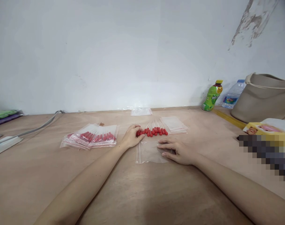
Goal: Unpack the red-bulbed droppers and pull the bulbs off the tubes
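A row of thin pale sticks with red ends (pixel 154 131) lies fanned out on the table, the red ends towards me. At the row's left end, my left hand (pixel 132 137) is curled, with red ends between its thumb and fingers. Just in front of the row lies a flat clear zip bag (pixel 148 152), its closure strip on the left. My right hand (pixel 176 151) rests over the bag's right side, fingers stretched out and apart. Left of my left hand is a pile of zip bags (pixel 93 136) with red-ended sticks inside.
Behind the row lie a stack of flat zip bags (pixel 174 124) and another clear bag (pixel 141 111) by the wall. At right stand a green bottle (pixel 212 97), a water bottle (pixel 233 95), a beige bag (pixel 261 97) and a yellow package (pixel 259 128). A grey cable (pixel 42 125) runs at left.
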### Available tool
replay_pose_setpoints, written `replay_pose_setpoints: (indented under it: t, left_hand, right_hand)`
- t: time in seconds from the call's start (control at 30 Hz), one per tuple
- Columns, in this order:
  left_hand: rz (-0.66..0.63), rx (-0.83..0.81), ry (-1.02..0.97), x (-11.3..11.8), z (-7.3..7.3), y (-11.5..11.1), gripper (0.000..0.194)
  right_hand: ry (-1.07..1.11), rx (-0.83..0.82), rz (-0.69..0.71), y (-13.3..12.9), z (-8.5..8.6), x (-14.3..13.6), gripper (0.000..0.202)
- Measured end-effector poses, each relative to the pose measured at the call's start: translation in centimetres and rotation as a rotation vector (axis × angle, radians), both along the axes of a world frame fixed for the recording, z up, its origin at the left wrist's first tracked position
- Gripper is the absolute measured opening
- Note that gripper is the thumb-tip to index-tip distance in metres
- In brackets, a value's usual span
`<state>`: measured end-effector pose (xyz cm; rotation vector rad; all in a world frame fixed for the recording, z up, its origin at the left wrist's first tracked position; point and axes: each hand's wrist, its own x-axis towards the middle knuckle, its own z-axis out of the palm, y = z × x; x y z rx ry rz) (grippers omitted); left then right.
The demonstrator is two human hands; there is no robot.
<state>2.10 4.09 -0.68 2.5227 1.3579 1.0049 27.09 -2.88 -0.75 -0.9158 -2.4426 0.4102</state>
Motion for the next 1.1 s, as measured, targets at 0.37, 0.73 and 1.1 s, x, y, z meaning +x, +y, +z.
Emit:
replay_pose_setpoints:
  t: [0.37,0.73,1.1]
  left_hand:
    - [-0.015,-0.064,-0.085,-0.1,0.5,-0.6,0.023]
    - [0.054,0.01,-0.143,-0.8,1.4,-4.4,0.028]
    - [-0.312,-0.219,0.476,-3.3,1.8,-10.1,0.053]
  right_hand:
    - [-0.001,-0.002,0.004,0.1,-0.1,0.2,0.035]
    - [-0.002,-0.005,0.016,0.2,-0.3,0.3,0.034]
    - [0.015,-0.041,-0.015,0.0,0.1,0.2,0.053]
